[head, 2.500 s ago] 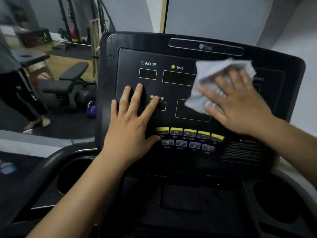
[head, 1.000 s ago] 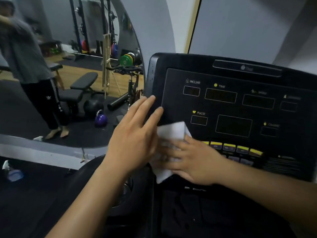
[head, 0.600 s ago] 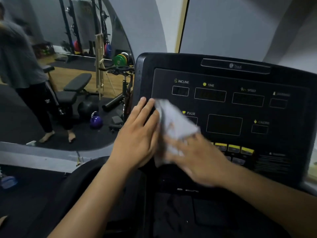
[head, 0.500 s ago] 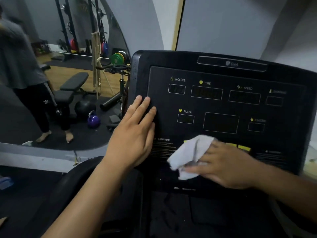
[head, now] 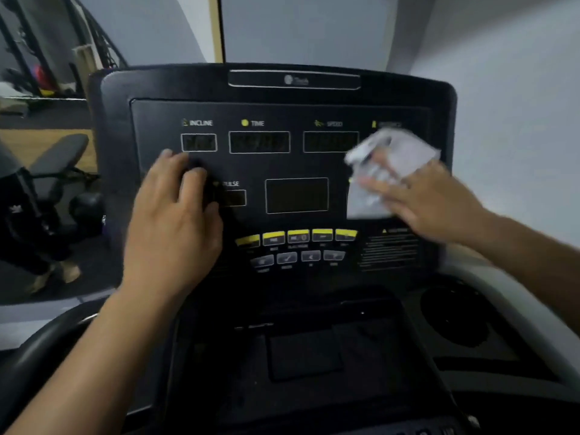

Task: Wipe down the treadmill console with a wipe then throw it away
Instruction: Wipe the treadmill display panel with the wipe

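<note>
Grey wall [head: 314, 26] behind, weight bench [head: 59, 155] at far left. Left of centre, left hand [head: 175, 224] flat on black treadmill console [head: 282, 102], fingers relaxed. At right, right hand [head: 430, 202] with straight fingers pressing blurred white wipe [head: 405, 152] onto console's upper-right panel.

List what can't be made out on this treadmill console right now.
- Head view: motion blur smears the wipe and right hand.
- The wipe partly covers the console's top-right label.
- The caution print is too small and blurred to read.
- The left hand hides the console beneath it.
</note>
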`<move>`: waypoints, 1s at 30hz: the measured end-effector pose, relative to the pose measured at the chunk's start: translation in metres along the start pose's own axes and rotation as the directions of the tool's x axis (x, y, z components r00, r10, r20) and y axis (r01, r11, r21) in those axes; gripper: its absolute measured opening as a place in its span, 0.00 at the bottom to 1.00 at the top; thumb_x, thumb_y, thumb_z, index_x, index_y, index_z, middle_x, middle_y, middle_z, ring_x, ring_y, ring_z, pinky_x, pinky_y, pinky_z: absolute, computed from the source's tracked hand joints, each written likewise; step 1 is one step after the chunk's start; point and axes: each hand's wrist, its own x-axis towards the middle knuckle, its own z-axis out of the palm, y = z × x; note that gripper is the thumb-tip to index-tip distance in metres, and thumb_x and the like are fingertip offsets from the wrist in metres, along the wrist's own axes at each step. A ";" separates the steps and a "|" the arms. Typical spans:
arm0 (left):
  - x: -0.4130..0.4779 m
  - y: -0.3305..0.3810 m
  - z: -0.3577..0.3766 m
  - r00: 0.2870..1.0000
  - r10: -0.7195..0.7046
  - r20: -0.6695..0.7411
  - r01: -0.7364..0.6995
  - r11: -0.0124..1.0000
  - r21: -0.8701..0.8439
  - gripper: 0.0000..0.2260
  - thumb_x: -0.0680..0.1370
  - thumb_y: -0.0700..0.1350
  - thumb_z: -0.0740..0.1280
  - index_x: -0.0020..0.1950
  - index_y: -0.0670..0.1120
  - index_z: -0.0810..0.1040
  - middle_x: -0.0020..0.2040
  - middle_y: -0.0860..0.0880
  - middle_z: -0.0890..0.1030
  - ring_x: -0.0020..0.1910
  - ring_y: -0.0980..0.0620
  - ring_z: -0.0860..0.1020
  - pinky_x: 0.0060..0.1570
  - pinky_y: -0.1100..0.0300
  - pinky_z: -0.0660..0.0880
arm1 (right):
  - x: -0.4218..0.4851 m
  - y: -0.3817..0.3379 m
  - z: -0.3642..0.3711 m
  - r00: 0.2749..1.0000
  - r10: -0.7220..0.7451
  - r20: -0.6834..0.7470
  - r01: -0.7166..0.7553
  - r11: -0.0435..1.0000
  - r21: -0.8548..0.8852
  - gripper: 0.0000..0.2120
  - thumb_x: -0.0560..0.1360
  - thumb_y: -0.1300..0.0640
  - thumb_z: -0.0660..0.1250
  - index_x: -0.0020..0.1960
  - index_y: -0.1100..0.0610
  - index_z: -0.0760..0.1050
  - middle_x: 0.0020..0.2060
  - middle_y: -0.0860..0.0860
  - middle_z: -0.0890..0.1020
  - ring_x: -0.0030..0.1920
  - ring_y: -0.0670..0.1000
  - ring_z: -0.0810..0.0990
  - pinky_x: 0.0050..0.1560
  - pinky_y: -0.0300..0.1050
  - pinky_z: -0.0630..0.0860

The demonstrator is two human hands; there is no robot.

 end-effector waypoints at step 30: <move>0.025 0.121 0.048 0.895 0.146 0.421 -0.255 0.943 0.215 0.49 0.61 0.58 0.80 0.77 0.44 0.64 0.77 0.37 0.58 0.73 0.24 0.52 0.62 0.21 0.57 | 0.026 0.003 0.011 0.804 0.583 -0.115 -0.557 0.807 0.197 0.26 0.82 0.44 0.44 0.79 0.44 0.46 0.79 0.54 0.49 0.78 0.63 0.42 0.73 0.69 0.45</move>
